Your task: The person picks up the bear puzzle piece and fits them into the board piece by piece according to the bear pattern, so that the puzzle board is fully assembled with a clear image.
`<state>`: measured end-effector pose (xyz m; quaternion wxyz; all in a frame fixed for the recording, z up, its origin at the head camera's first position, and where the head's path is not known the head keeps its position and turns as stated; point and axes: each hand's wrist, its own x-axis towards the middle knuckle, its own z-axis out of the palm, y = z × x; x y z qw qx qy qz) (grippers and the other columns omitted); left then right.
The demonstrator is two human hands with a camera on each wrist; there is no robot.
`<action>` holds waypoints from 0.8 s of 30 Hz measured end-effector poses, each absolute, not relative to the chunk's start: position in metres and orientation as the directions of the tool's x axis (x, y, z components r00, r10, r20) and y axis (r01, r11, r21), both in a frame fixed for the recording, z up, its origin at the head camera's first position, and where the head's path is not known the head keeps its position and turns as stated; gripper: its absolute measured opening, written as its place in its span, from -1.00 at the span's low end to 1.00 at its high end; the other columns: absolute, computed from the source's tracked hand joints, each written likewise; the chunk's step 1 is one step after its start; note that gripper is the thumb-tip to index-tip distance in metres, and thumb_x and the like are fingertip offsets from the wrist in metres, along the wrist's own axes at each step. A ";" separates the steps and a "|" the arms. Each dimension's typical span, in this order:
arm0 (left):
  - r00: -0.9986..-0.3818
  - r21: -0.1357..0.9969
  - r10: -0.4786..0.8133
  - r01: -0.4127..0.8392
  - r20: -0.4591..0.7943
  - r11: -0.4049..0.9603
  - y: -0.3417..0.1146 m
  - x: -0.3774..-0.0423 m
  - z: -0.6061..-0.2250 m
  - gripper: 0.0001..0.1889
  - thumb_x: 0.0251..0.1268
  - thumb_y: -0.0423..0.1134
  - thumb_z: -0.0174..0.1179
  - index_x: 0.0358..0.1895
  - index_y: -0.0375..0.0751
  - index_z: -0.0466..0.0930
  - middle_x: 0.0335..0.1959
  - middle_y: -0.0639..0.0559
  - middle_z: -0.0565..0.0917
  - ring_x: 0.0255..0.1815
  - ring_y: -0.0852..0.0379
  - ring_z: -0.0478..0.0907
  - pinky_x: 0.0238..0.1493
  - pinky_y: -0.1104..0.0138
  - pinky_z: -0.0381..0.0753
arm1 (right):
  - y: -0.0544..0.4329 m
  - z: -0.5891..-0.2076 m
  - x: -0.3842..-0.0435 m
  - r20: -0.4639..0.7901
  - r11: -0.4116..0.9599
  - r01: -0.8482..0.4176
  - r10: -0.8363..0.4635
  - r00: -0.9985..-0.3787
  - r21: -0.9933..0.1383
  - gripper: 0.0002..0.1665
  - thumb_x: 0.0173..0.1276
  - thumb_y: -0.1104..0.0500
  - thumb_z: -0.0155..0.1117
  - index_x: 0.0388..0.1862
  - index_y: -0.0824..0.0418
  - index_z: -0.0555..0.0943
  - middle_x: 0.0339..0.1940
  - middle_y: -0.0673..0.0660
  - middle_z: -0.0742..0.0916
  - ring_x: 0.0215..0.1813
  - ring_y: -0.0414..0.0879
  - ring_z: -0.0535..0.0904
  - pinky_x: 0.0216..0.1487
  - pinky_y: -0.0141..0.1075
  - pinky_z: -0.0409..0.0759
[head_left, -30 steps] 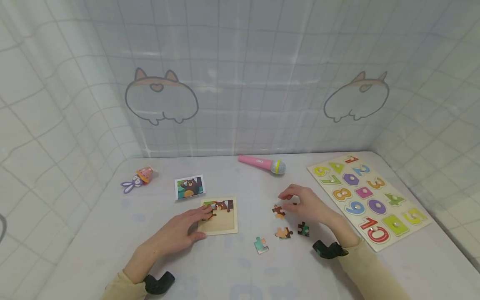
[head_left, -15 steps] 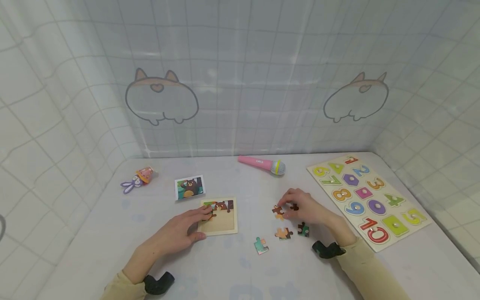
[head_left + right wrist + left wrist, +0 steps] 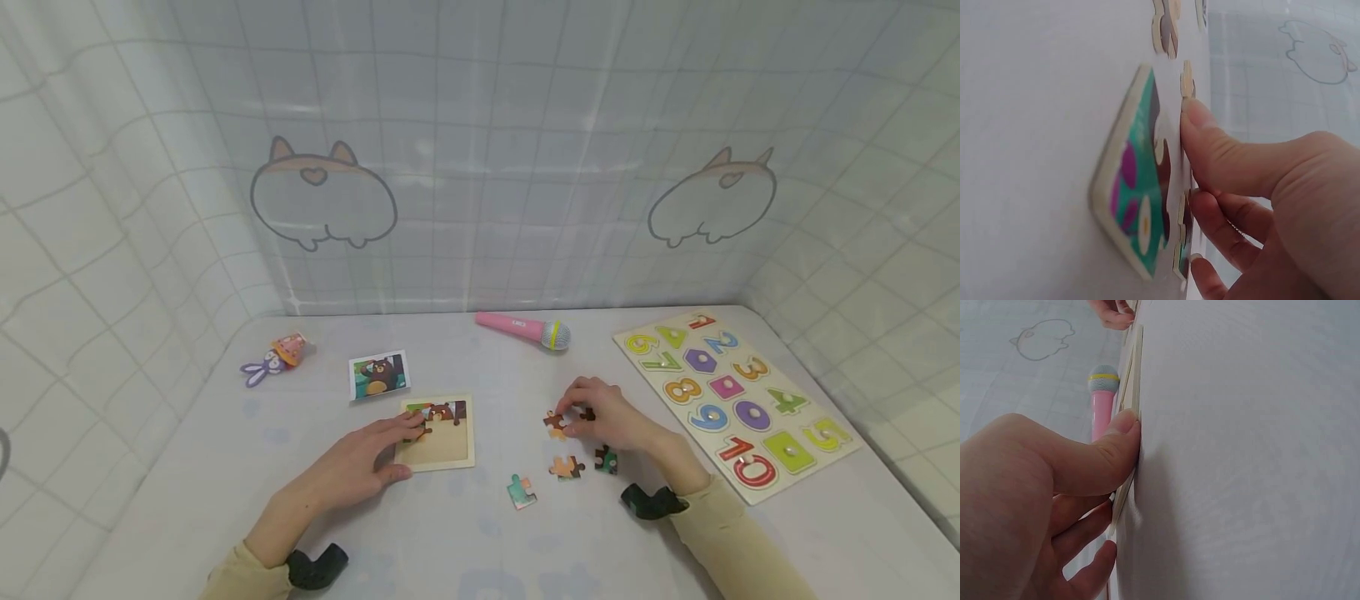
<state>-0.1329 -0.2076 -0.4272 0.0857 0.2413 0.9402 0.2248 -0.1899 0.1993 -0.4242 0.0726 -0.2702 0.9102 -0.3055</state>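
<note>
My left hand (image 3: 367, 462) rests on the left side of a wooden puzzle tray (image 3: 442, 454), fingers stretched over fitted bear-picture pieces and thumb at the tray's near left corner. In the left wrist view, the thumb presses along the tray's edge (image 3: 1136, 369). With thumb and index finger, my right hand (image 3: 607, 417) pinches a brown-and-orange jigsaw piece (image 3: 555, 425) lying on the table. A dark brown piece (image 3: 588, 413) shows partly under that hand. Closer to me lie an orange-and-brown piece (image 3: 566, 467), a dark green piece (image 3: 606, 460) and a teal piece (image 3: 521, 492).
Behind the tray is a bear picture card (image 3: 379, 376). A pink toy microphone (image 3: 522, 328) lies at the back, a purple rabbit toy (image 3: 275, 358) at the back left. On the right, a number-and-shape board (image 3: 738, 400) takes up the table's side.
My right hand has come down, its index finger and thumb closing on the brown-and-orange piece, and the dark brown piece now shows more. My left hand stays on the tray.
</note>
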 end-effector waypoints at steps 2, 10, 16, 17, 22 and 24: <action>-0.868 0.464 0.494 0.417 -0.051 0.781 -0.207 -0.133 -0.427 -0.46 0.30 -0.02 0.30 0.35 0.03 0.52 0.50 0.14 0.37 0.53 -0.09 0.27 0.45 -0.12 0.31 | 0.199 -0.424 -0.190 0.047 0.665 -0.460 -0.540 -0.840 -0.588 -0.78 0.24 0.16 0.48 -0.13 0.03 0.72 -0.11 -0.06 0.64 0.00 -0.08 0.47 0.06 -0.07 0.28; -0.869 0.473 0.492 0.412 -0.055 0.779 -0.206 -0.132 -0.425 -0.46 0.30 -0.02 0.31 0.35 0.03 0.52 0.50 0.14 0.37 0.53 -0.08 0.26 0.46 -0.11 0.30 | 0.199 -0.424 -0.189 0.067 0.671 -0.493 -0.554 -0.830 -0.554 -0.79 0.23 0.15 0.49 -0.15 0.01 0.70 -0.13 -0.09 0.64 0.02 -0.11 0.47 0.11 0.00 0.28; -0.860 0.461 0.509 0.439 -0.033 0.771 -0.208 -0.132 -0.426 -0.46 0.31 0.01 0.30 0.34 -0.01 0.52 0.50 0.13 0.37 0.52 -0.10 0.27 0.45 -0.12 0.31 | 0.198 -0.424 -0.189 0.079 0.663 -0.515 -0.570 -0.818 -0.543 -0.79 0.23 0.15 0.48 -0.16 0.04 0.68 -0.14 -0.07 0.64 0.03 -0.09 0.48 0.18 0.09 0.28; -0.859 0.460 0.511 0.441 -0.032 0.771 -0.208 -0.132 -0.426 -0.46 0.31 0.01 0.29 0.34 -0.01 0.52 0.50 0.12 0.37 0.52 -0.10 0.27 0.45 -0.12 0.31 | 0.198 -0.424 -0.189 0.080 0.662 -0.516 -0.571 -0.817 -0.543 -0.79 0.23 0.15 0.48 -0.16 0.04 0.68 -0.14 -0.07 0.64 0.03 -0.08 0.47 0.19 0.10 0.28; -0.861 0.464 0.507 0.431 -0.045 0.774 -0.208 -0.133 -0.426 -0.45 0.32 0.03 0.28 0.35 0.00 0.52 0.50 0.13 0.37 0.53 -0.11 0.26 0.45 -0.12 0.31 | 0.199 -0.427 -0.191 0.071 0.673 -0.519 -0.574 -0.816 -0.527 -0.77 0.23 0.15 0.48 -0.14 0.03 0.67 -0.14 -0.09 0.62 0.03 -0.10 0.46 0.21 0.12 0.29; -0.860 0.466 0.508 0.432 -0.045 0.772 -0.208 -0.133 -0.426 -0.45 0.32 0.03 0.28 0.34 0.00 0.52 0.50 0.13 0.37 0.53 -0.11 0.26 0.45 -0.12 0.31 | 0.199 -0.428 -0.191 0.066 0.678 -0.519 -0.574 -0.816 -0.521 -0.77 0.23 0.15 0.48 -0.14 0.02 0.66 -0.14 -0.10 0.61 0.03 -0.10 0.46 0.21 0.13 0.29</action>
